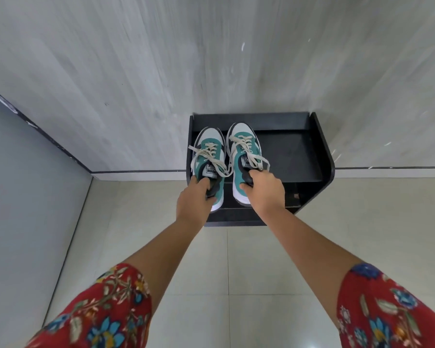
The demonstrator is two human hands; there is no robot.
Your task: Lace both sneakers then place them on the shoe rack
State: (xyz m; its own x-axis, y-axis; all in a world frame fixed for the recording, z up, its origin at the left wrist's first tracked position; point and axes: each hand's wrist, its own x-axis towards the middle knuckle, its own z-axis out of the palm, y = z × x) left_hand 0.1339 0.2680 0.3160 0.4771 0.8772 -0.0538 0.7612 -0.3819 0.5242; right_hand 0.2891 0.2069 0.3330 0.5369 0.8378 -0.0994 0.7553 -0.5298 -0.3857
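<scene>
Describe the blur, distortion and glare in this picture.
Head view: the wall smears with motion blur; wide-angle bending curves the baseboard and shoe rack; sneakers and hands stay fairly sharp; light is soft, with faint sheen on the floor tiles.

two bare forearms, bare hands: left hand (192, 200), right hand (265, 190). no rings, watch or bands visible. short loose sleeves, red fabric, floral print: blue, teal, yellow flowers, pale green-beige leaves. left sleeve (98, 312), right sleeve (392, 307).
</scene>
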